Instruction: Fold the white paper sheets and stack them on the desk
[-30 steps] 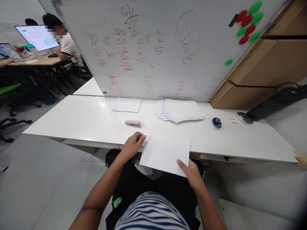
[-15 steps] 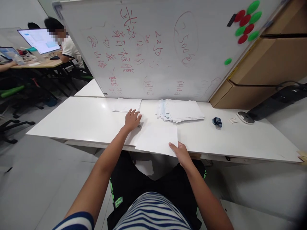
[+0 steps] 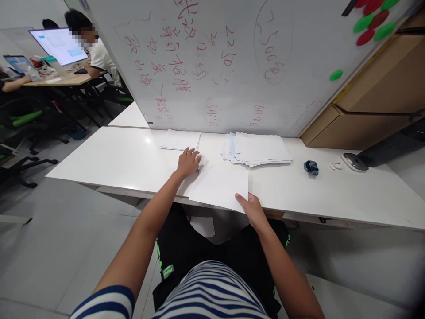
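Observation:
My right hand [image 3: 253, 208] pinches the near right corner of a white paper sheet [image 3: 219, 186], thumb on top. The sheet lies over the front edge of the white desk [image 3: 109, 159]. At its left edge rests my left hand [image 3: 188, 163], palm down with the fingers stretched out and somewhat apart. A small greyish metallic piece [image 3: 198, 169] peeks out under that hand beside the sheet; the rest of it is hidden. Just beyond my left fingers lies a thin stack of paper [image 3: 179, 139]. A thicker, uneven paper pile [image 3: 262, 149] lies behind the sheet to the right.
A whiteboard [image 3: 219, 102] with red writing and magnets stands along the desk's back. To the right are a dark blue object [image 3: 311, 168], a small white piece [image 3: 335, 166], a mouse [image 3: 354, 162] and cardboard boxes [image 3: 338, 128]. A person [image 3: 102, 57] sits far left.
The camera view has shifted, so the whiteboard and the desk items appear moved to the right. Both hands keep nearly the same places on and beside the sheet; the left fingers look slightly more bent.

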{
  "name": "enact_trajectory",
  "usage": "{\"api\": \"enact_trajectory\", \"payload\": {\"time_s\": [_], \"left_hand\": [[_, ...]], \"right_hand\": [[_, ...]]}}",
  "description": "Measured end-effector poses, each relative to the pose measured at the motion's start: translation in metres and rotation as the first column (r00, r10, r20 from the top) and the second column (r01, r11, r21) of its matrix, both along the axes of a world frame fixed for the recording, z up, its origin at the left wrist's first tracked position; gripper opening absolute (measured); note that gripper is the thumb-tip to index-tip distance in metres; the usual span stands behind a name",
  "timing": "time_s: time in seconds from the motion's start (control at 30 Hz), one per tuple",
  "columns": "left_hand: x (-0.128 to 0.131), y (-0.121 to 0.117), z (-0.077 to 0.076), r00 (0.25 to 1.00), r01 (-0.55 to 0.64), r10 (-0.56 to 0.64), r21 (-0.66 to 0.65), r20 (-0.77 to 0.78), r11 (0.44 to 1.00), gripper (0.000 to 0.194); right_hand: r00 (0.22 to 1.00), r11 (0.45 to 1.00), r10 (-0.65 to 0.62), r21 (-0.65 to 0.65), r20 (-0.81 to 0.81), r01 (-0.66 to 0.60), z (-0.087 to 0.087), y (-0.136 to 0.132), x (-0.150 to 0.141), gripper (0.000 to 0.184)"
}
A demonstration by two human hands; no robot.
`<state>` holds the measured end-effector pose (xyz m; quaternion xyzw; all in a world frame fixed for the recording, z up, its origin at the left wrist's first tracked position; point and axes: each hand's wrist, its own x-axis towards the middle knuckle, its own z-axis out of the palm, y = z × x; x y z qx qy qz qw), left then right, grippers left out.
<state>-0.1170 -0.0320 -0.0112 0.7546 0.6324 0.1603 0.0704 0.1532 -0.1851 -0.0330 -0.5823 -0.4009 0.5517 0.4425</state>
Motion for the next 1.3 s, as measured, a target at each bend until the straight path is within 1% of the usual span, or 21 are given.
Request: {"api": "enact_trajectory", "payload": {"time_s": [0.17, 0.3, 0.43, 0.63, 0.73, 1.07, 1.17, 1.3], "left_hand": [[0.001, -0.002, 0.000, 1.000, 0.003, -0.003, -0.001, 0.002, 1.000, 0.050], [-0.001, 0.000, -0.001, 1.000, 0.002, -0.002, -0.001, 0.028, 1.000, 0.052], [-0.003, 0.002, 0.000, 0.998, -0.005, 0.006, -0.009, 0.065, 1.000, 0.053], [-0.003, 0.002, 0.006, 0.988, -0.029, 0.034, -0.034, 0.150, 0.999, 0.053], [-0.005, 0.004, 0.008, 0.983, -0.023, 0.029, -0.037, 0.181, 0.999, 0.055], [-0.008, 0.002, 0.011, 0.960, -0.053, 0.068, -0.061, 0.272, 0.997, 0.058], [-0.007, 0.000, 0.013, 0.964, -0.057, 0.073, -0.070, 0.256, 0.996, 0.059], [-0.004, -0.001, 0.016, 0.978, -0.045, 0.059, -0.071, 0.198, 0.996, 0.055]], "right_hand": [[1.000, 1.000, 0.012, -0.025, -0.004, -0.012, 0.001, -0.002, 0.001, 0.044], [1.000, 0.999, -0.010, -0.032, -0.006, 0.010, 0.000, -0.003, 0.001, 0.045], [1.000, 0.999, -0.013, -0.034, -0.016, 0.012, -0.002, -0.001, 0.000, 0.045], [1.000, 0.999, -0.018, -0.030, -0.016, 0.017, -0.004, -0.002, 0.001, 0.046], [1.000, 0.999, -0.018, -0.036, -0.015, 0.018, -0.004, -0.003, 0.001, 0.044], [1.000, 0.999, -0.010, -0.039, -0.003, 0.010, -0.004, -0.005, 0.001, 0.044], [1.000, 0.999, -0.019, -0.037, -0.005, 0.019, -0.006, -0.005, 0.000, 0.045], [1.000, 0.999, -0.027, -0.037, -0.009, 0.027, -0.007, -0.003, -0.001, 0.044]]}}
